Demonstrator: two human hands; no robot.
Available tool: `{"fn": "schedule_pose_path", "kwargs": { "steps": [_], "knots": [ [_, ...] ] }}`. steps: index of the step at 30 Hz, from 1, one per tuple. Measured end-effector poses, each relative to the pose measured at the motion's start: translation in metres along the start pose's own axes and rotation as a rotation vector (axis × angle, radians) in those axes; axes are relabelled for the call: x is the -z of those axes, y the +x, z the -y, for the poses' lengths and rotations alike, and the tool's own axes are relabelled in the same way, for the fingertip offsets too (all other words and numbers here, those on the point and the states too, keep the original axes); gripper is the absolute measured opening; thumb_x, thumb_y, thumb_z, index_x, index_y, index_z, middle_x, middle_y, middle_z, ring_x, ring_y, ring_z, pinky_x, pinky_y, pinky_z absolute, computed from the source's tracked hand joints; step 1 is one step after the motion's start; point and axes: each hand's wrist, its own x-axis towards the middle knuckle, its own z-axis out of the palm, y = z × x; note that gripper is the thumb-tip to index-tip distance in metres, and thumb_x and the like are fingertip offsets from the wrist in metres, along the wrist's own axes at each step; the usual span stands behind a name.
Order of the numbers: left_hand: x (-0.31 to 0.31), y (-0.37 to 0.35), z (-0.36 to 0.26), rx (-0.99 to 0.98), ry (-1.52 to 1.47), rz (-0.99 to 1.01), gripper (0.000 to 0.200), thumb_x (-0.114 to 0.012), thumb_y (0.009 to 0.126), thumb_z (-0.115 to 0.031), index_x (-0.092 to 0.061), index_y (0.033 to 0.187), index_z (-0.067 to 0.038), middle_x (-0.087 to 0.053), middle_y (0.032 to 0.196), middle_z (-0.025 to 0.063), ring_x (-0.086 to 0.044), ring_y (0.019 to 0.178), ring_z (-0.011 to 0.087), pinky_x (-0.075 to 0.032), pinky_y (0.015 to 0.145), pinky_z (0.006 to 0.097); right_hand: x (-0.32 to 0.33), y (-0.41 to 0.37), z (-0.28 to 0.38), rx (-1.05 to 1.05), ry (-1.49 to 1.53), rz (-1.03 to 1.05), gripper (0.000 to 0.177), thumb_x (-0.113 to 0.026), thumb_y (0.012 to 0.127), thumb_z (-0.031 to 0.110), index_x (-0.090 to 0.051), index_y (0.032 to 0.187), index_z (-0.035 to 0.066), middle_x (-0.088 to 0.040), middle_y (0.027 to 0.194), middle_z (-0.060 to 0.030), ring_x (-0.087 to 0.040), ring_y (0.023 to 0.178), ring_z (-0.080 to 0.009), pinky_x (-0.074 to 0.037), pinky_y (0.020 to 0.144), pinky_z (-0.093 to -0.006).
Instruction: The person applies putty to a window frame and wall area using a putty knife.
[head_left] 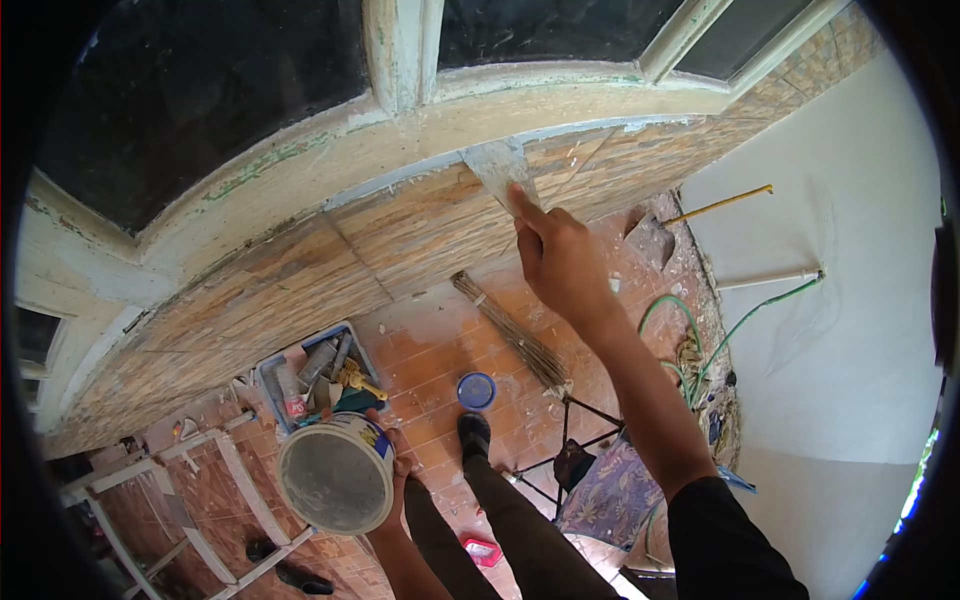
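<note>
My right hand (565, 255) is closed around a putty knife, index finger stretched along its wide blade (497, 168). The blade lies against the joint where the cream window frame (390, 140) meets the stone-patterned wall tiles (420, 222). A whitish strip of filler (395, 180) runs along that joint. Lower left, my left hand (400, 480) grips a white plastic bucket (337, 478) by its side. The bucket is tilted with its opening towards me, and greyish residue coats its inside. The knife's handle is hidden in my right hand.
A blue-grey tub (268, 380) of tools stands by the wall on the orange floor tiles. Near it are a stick broom (515, 335), a blue lid (476, 391) and a white ladder (250, 490). A green hose (690, 320) and a cloth-covered stand (610, 490) are at right.
</note>
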Motion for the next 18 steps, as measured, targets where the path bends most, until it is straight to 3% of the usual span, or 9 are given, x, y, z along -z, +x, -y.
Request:
{"fn": "schedule_pose_path", "kwargs": {
  "steps": [3,5,8,11,14,17,18],
  "knots": [
    [-0.003,0.002,0.004,0.017,-0.071,-0.043,0.072,-0.062,0.097,-0.052,-0.032,0.160,-0.032,-0.039,0.155,0.0263,-0.049,0.130,0.0476,-0.052,0.089,0.0599,0.047,0.002,0.016,-0.078,-0.008,0.210,0.037,-0.061,0.098,0.010,-0.064,0.134,0.000,-0.067,0.086,-0.0271,-0.068,0.072,-0.0392,-0.051,0.065,-0.0444],
    [-0.002,0.003,0.003,0.094,-0.031,0.047,0.070,-0.061,0.097,-0.052,-0.037,0.158,-0.025,-0.034,0.161,0.0203,-0.045,0.134,0.0438,-0.051,0.092,0.0587,0.063,-0.013,0.016,-0.126,0.003,0.414,0.038,-0.061,0.099,0.012,-0.064,0.134,-0.001,-0.069,0.092,-0.0296,-0.070,0.075,-0.0373,-0.052,0.066,-0.0430],
    [0.003,0.009,0.002,0.166,-0.007,0.104,0.070,-0.058,0.098,-0.054,-0.037,0.157,-0.023,-0.033,0.163,0.0170,-0.044,0.135,0.0419,-0.050,0.092,0.0578,0.055,-0.029,0.003,-0.097,0.157,0.112,0.035,-0.057,0.096,0.008,-0.066,0.128,-0.003,-0.066,0.084,-0.0325,-0.070,0.077,-0.0425,-0.054,0.068,-0.0464],
    [0.000,0.004,0.003,0.196,-0.018,0.035,0.070,-0.056,0.099,-0.055,-0.035,0.158,-0.025,-0.034,0.162,0.0174,-0.046,0.133,0.0421,-0.051,0.090,0.0572,0.036,-0.011,-0.008,-0.190,0.165,-0.147,0.037,-0.059,0.096,0.008,-0.065,0.130,-0.005,-0.066,0.081,-0.0321,-0.070,0.074,-0.0432,-0.053,0.068,-0.0461],
    [-0.003,0.008,-0.001,0.215,-0.021,0.044,0.070,-0.056,0.099,-0.055,-0.034,0.159,-0.028,-0.035,0.161,0.0186,-0.048,0.131,0.0424,-0.051,0.090,0.0568,0.021,0.002,0.010,-0.350,0.228,-0.056,0.038,-0.059,0.095,0.008,-0.065,0.131,-0.004,-0.067,0.084,-0.0316,-0.069,0.076,-0.0440,-0.053,0.069,-0.0486],
    [-0.006,0.005,-0.010,0.197,-0.024,0.073,0.070,-0.057,0.099,-0.054,-0.033,0.160,-0.030,-0.036,0.160,0.0197,-0.048,0.131,0.0426,-0.052,0.090,0.0569,-0.004,-0.006,0.040,-0.171,0.076,-0.042,0.039,-0.061,0.096,0.010,-0.064,0.134,0.000,-0.068,0.087,-0.0301,-0.071,0.074,-0.0370,-0.053,0.067,-0.0421],
    [-0.007,0.005,-0.013,0.186,-0.025,0.085,0.070,-0.057,0.099,-0.054,-0.032,0.160,-0.031,-0.036,0.160,0.0200,-0.048,0.131,0.0427,-0.051,0.090,0.0570,-0.005,-0.007,0.053,-0.177,0.065,-0.037,0.039,-0.061,0.095,0.008,-0.065,0.133,0.002,-0.066,0.081,-0.0287,-0.068,0.073,-0.0413,-0.053,0.068,-0.0438]
  ]
}}
